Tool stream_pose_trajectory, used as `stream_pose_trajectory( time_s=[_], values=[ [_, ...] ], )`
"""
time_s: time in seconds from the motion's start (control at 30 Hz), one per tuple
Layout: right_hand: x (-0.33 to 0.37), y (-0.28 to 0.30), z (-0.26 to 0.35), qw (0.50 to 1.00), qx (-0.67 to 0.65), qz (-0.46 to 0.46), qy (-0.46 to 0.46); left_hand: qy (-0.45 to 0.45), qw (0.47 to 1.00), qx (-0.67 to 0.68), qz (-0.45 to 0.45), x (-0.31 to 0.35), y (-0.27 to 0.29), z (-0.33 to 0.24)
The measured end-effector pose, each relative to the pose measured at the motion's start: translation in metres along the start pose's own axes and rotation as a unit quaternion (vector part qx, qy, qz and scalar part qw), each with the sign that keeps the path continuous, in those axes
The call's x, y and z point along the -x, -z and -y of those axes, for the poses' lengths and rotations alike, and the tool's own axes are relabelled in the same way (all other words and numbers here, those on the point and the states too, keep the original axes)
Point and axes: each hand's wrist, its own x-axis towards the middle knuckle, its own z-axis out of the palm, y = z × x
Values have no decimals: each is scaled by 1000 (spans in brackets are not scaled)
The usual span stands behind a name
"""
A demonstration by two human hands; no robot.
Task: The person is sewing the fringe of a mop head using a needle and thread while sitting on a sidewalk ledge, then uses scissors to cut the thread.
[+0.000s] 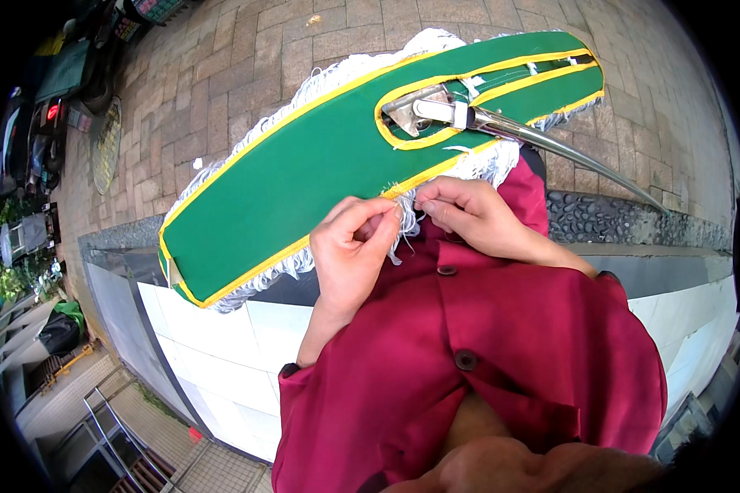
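Across my lap lies a long flat dust mop head (304,172) with its green backing up, yellow trim round the edge and white yarn fringe below. My left hand (349,238) is closed in a pinch at the near yellow edge, around the middle of the mop. Close beside it my right hand (473,214) pinches a thin thread; whether a needle is there too is too small to tell. Frayed threads stick out of the trim just above my fingertips. A metal mop handle (567,152) joins a metal frame (419,111) in the trimmed opening.
Brick paving (247,49) spreads beyond the mop. A pebbled strip (592,218) and a pale tiled ledge (214,345) run beneath and beside me. Parked vehicles (49,123) stand at the far left, and a metal railing (115,427) is at the lower left.
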Motion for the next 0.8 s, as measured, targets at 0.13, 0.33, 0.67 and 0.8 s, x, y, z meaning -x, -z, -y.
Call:
stream_pose_trajectory(
  time_s=[0.13,0.33,0.67,0.8],
  values=[
    [-5,-5,-3,990,-137,31,-11,-76,991,-106,22,5,-2,5],
    [-10,-20,9,985,-143,-12,91,-192,963,-189,-16,5,-6,16],
    [-6,-4,13,970,-228,83,-29,-217,953,-210,-3,4,-3,13],
    [-7,-1,13,992,-123,20,21,-174,971,-165,-4,5,-2,5]
  ],
)
